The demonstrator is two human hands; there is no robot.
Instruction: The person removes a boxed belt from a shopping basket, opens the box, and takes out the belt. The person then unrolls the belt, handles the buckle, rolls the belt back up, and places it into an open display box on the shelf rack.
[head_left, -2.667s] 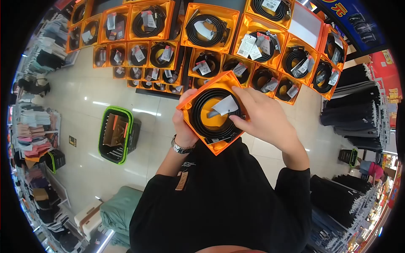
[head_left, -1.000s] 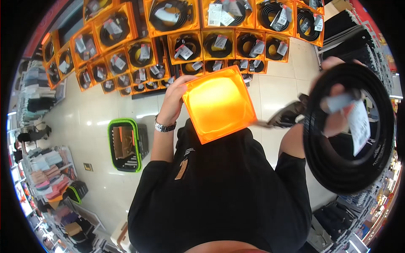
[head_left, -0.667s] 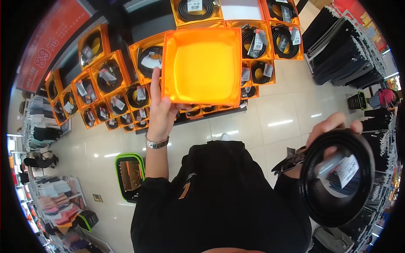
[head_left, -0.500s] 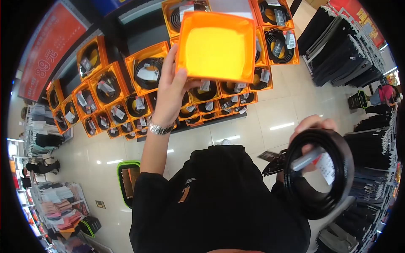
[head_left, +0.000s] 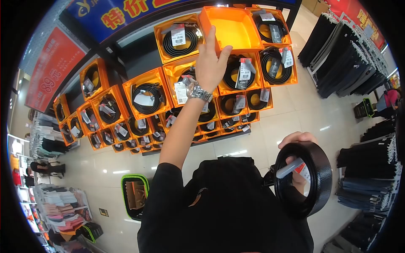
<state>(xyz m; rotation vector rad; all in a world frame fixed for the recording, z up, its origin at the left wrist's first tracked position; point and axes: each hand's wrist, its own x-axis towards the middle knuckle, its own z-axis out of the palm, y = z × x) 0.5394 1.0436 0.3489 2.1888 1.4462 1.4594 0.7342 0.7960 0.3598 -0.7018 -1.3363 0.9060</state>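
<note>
A coiled black belt [head_left: 319,177] with a tag and a grey plastic-wrapped part inside its ring hangs from my right hand [head_left: 300,139], whose fingers curl round the coil. An orange gift box [head_left: 240,42] with a bare yellow inside sits in the top row of the display. Against its left side and front corner lies my left hand [head_left: 212,63], fingers stretched out and thumb apart, with a metal watch [head_left: 199,92] on the wrist. Just below the box, a boxed belt [head_left: 239,72] shows a white price tag. Another boxed belt [head_left: 180,40] stands at its left.
Rows of orange belt boxes [head_left: 147,99] step down the display stand. A green-rimmed basket [head_left: 135,196] holding brown items stands on the floor at left. Trousers [head_left: 333,55] hang on racks at right, and folded clothes [head_left: 63,206] lie at left. A person [head_left: 386,101] is at far right.
The orange box has gone from my left hand's grip, raised before me, to the top row of the display. My left hand has opened against it. The belt stays in my right hand.
</note>
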